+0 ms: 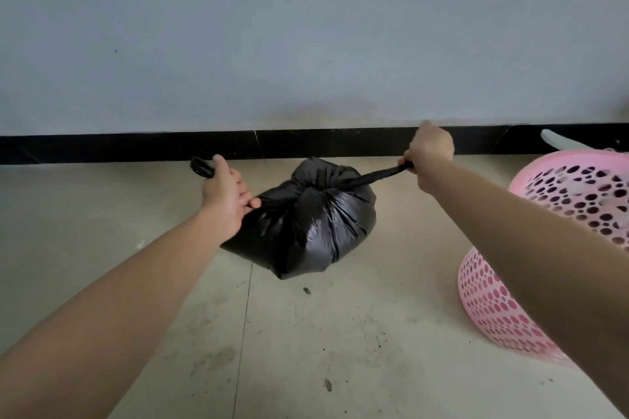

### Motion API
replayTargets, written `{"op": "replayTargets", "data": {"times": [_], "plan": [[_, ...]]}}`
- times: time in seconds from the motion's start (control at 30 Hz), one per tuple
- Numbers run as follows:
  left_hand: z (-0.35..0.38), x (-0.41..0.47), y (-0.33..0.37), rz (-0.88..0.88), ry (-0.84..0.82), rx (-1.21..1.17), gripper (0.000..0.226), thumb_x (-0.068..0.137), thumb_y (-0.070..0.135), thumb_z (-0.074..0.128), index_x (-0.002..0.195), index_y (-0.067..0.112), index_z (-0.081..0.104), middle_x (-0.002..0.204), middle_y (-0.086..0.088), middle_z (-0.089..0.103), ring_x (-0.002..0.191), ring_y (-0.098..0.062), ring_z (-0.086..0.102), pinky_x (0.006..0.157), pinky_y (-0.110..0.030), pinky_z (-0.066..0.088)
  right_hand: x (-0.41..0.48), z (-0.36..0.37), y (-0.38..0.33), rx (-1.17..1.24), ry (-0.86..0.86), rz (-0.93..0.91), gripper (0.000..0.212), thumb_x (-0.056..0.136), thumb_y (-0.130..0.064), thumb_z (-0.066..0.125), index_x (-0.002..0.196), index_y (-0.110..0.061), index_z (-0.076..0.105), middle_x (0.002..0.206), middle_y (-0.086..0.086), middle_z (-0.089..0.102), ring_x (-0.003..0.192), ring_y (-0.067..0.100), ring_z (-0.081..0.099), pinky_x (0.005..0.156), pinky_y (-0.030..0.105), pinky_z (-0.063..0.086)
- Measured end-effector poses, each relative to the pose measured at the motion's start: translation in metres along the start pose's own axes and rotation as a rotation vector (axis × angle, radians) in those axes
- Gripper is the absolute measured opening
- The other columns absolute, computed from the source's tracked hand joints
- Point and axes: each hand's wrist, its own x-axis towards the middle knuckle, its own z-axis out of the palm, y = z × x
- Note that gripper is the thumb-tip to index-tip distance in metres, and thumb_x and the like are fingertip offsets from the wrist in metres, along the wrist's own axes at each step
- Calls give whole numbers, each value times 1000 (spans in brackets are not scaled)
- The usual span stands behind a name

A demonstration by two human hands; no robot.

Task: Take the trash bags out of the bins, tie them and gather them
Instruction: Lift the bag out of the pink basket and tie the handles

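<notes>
Bulging black trash bag [313,218] (glossy, creased), knotted on top.

One view is given, taken from a wide-angle camera worn on the head and aimed forward and down. The upper part is filled by a plain grey wall [306,27] with a black skirting strip [136,148], the lower part by a pale tiled floor [306,333]. The left hand [223,201] and right hand [430,153] are seen outstretched from the bottom corners. A black plastic trash bag [320,221] is centred, fairly near; a pink perforated plastic bin [493,299] is cropped at the right edge.
</notes>
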Motion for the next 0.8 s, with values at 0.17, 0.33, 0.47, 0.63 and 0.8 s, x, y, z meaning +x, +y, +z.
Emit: {"op": "replayTargets", "data": {"times": [0.17, 0.33, 0.47, 0.63, 0.8], "plan": [[14, -1, -11, 61, -15, 180, 62, 101, 62, 26, 68, 13, 45, 55, -5, 47, 53, -24, 54, 60, -34, 51, -5, -2, 10, 149, -106, 38, 51, 102, -49, 35, 132, -9, 47, 91, 5, 60, 80, 20, 67, 73, 37, 59], [13, 5, -6, 282, 181, 629, 86, 97, 69, 5, 72, 9, 62, 80, -11, 69, 80, -35, 65, 77, -45, 51, -26, 7, 23, -550, -529, -203, 91, 81, -78, 53, 152, -29, 25, 143, 6, 44, 120, 28, 55, 97, 41, 47], [4, 13, 7, 307, 197, 894, 106, 85, 79, -8, 87, 8, 70, 86, -10, 70, 73, -30, 66, 63, -35, 43, -35, 25, 29, 70, -854, 157, 42, 81, -34, 79, 110, -7, 65, 95, 4, 62, 76, 11, 58, 66, 22, 51], [5, 12, 26, 68, 96, 562, 109, 79, 87, -2, 90, 4, 68, 82, -17, 70, 59, -33, 73, 50, -34, 55, -42, 52, 25, 581, -731, 41, 42, 83, 0, 74, 121, 5, 58, 117, 8, 69, 108, 16, 68, 90, 25, 55], [16, 14, 34, -1, -70, 154, 92, 84, 85, 26, 89, 2, 67, 76, -18, 72, 61, -28, 68, 60, -35, 56, -39, 72, 38, -27, -443, -240, 44, 86, -35, 76, 123, -15, 63, 107, -1, 67, 96, 13, 66, 84, 28, 56]]}}
